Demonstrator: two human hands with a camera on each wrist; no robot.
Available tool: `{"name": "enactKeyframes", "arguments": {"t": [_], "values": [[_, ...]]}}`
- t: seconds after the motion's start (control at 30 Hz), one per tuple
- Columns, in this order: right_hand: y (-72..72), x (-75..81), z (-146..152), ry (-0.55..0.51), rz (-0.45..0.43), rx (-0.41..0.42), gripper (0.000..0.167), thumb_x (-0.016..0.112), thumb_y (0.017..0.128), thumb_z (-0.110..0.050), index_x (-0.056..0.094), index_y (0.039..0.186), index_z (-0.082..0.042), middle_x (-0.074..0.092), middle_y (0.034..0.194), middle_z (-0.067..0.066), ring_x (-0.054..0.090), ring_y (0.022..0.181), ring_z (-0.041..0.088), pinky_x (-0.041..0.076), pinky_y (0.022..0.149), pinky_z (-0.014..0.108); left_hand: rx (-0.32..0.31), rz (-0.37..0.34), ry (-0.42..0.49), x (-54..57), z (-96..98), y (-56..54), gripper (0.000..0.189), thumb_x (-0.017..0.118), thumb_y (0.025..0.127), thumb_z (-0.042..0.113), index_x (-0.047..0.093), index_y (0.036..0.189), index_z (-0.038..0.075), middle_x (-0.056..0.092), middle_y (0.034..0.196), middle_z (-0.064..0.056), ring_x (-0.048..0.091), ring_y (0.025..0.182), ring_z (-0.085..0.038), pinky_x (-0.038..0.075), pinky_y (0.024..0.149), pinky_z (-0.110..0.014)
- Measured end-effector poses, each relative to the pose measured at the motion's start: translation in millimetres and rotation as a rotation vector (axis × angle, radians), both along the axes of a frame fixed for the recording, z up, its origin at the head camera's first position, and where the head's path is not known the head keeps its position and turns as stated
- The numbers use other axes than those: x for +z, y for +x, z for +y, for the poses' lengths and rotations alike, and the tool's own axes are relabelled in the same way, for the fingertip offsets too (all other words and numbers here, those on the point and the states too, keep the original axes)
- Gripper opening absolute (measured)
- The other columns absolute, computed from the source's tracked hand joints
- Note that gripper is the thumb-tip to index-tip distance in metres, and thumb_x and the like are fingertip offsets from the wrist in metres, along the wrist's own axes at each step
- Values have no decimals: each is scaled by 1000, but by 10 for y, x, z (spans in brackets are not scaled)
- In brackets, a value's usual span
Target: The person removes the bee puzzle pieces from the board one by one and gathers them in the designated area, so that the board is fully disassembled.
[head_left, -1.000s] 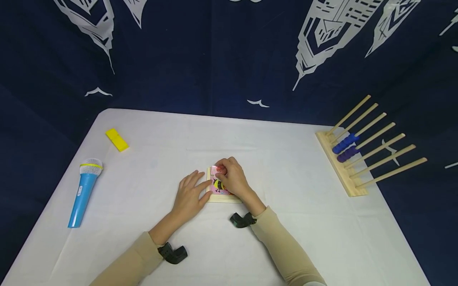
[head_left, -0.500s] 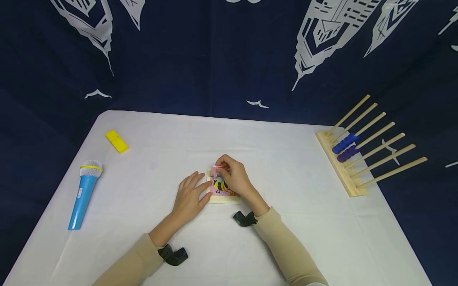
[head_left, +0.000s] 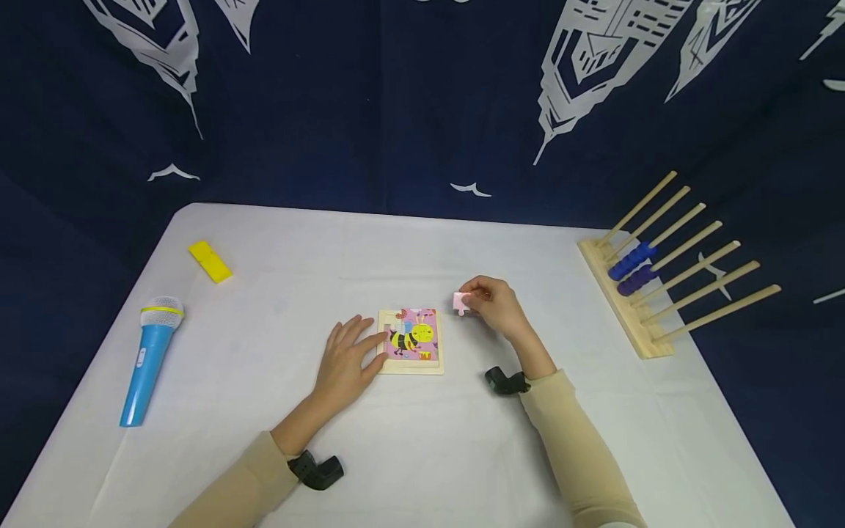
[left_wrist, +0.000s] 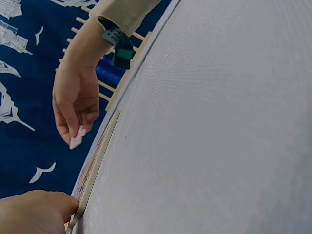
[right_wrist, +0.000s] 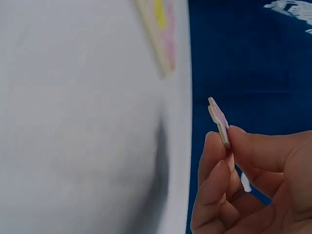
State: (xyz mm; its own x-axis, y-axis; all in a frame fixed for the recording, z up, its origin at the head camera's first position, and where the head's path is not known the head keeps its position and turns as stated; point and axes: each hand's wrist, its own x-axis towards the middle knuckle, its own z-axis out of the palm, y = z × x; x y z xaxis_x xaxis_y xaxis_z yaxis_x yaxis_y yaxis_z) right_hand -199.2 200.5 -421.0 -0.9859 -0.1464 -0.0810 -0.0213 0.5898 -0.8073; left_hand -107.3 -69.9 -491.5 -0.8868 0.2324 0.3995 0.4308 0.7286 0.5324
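The right hand [head_left: 498,309] is pinching a piece [head_left: 459,301], partly hiding it, at two o'clock from the puzzle [head_left: 413,339]; the left hand [head_left: 342,367], fingers spread, is touching its nine-o'clock edge.

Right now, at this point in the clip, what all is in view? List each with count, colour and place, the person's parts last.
Table: one, white, under everything.
Cloth backdrop: one, dark blue with white prints, behind.
Bee puzzle: one, pale frame, mostly pink picture, table centre.
Loose puzzle piece: one, pink, right of the puzzle.
Rod stand: one, pale wood, right edge.
Beads: count unclear, blue and purple, on two rods.
Yellow block: one, yellow, far left.
Microphone: one, blue with silver head, left.
Wrist devices: two, black, on wrists.
Sleeves: two, beige, near side.
Left grip: one, bare, at puzzle's left edge.
Right grip: one, bare, pinching the loose piece.
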Motion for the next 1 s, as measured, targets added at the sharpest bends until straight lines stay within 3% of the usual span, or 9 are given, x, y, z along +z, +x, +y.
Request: {"name": "enactKeyframes", "arguments": {"t": [0.27,0.5,0.83,1.0], "values": [[-107,-77,49,92,-19,34,11,65,91,-5,70,101,-1,64,77,9,53,67,16,43,60,23,0,-6,3,14,-11,-2,33,77,83,18,72,114,7,58,134,-21,43,134,-41,25,112,-63],[-181,-144,31,147,21,26,11,68,89,-4,70,98,1,62,74,7,50,63,12,41,57,21,-3,-13,-4,10,-4,-1,33,77,84,19,72,115,8,57,134,-20,43,134,-40,25,113,-62],[-227,-241,-29,225,105,-11,8,70,87,-5,71,94,-2,64,81,10,54,75,19,41,67,25,1,-5,-7,10,-8,3,33,77,83,18,73,114,8,58,133,-20,44,133,-41,25,112,-63],[-221,-259,-14,207,119,-31,10,70,87,-6,70,96,-2,65,82,11,55,75,20,42,67,25,0,-4,-10,9,-16,5,32,77,83,18,73,114,8,58,133,-20,44,133,-41,25,112,-63]]}}
